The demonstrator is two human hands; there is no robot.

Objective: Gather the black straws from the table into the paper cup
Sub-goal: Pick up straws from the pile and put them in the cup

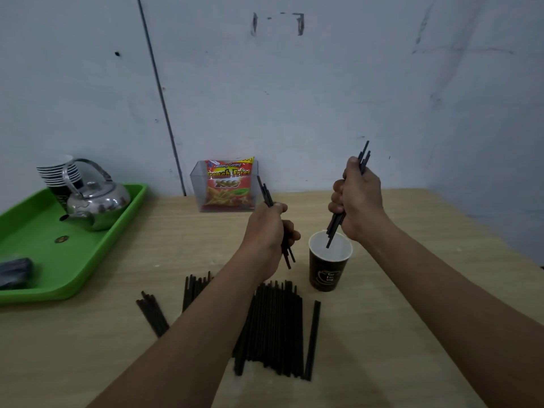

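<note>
1. Two hands each hold a small bunch of black straws. The fingers of the right hand (pixel 357 200) are curled tight around its bunch (pixel 335 231). The low tips of those straws poke down into the open top of the paper cup (pixel 328 269).
2. The fingers of the left hand (pixel 269 231) are closed around another bunch (pixel 287 254). That bunch hangs in the air just left of the cup and is not in it yet.
3. I think the straws are very light, thin and a bit bendy. They look smooth, so one could slip out of a loose grip. Holding a few together near the middle looks like the safest way, so the ends stay even and go in the cup at once.
4. The cup looks light too. A hard bump from the straws could tip it over, I guess.
5. Many more straws lie flat on the table (pixel 412 290). A big pile (pixel 273 328) sits near the person, below the cup. One lone straw (pixel 312 340) lies right beside it. Two smaller piles (pixel 153 313) lie farther left.
6. Off to the left is a green tray (pixel 35 260) with a shiny kettle (pixel 97 201) and a stack of cups (pixel 57 172). A clear box with a snack bag (pixel 228 187) stands by the wall.
</note>
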